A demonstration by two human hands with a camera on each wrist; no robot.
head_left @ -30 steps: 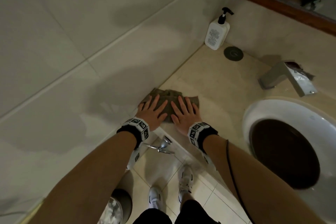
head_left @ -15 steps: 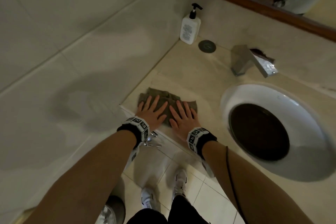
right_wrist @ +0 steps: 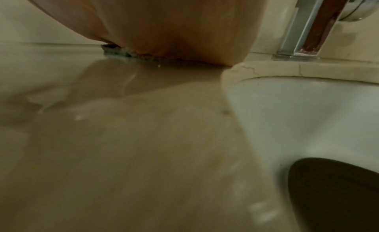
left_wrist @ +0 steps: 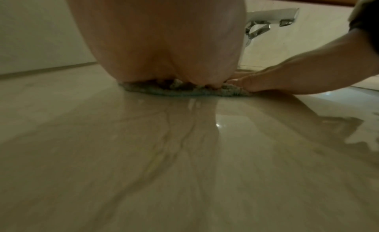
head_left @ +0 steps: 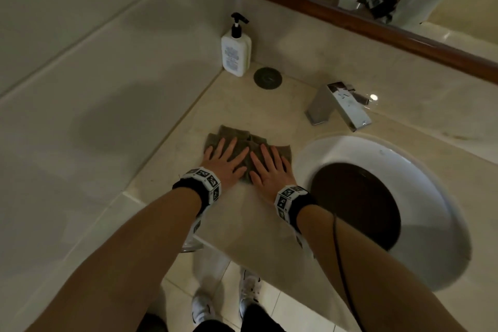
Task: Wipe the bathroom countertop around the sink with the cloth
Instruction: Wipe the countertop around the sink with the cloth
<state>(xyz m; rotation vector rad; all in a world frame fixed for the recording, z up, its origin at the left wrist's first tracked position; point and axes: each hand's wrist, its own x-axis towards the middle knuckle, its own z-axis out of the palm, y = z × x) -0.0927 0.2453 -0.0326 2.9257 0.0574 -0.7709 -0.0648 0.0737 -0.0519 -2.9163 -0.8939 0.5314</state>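
A crumpled grey-green cloth [head_left: 234, 133] lies on the beige marble countertop [head_left: 258, 108], left of the white oval sink [head_left: 420, 167]. My left hand [head_left: 225, 159] presses flat on the cloth's left part with fingers straight and spread. My right hand [head_left: 269, 167] presses flat on its right part, close to the sink rim. In the left wrist view the cloth [left_wrist: 184, 90] shows as a thin strip under my palm, with the right hand [left_wrist: 287, 76] beside it. The right wrist view shows the cloth edge [right_wrist: 123, 53] under my palm and the sink rim [right_wrist: 266, 68].
A chrome tap [head_left: 341, 105] stands behind the sink. A white pump bottle [head_left: 236, 51] sits in the back corner beside a dark round disc [head_left: 267, 77]. A tiled wall runs along the left; a wood-framed mirror [head_left: 377, 27] hangs above. The counter's front edge is under my wrists.
Both hands have slid the cloth away from the front edge and a little toward the sink. The head view has swung to show more of the counter and mirror.
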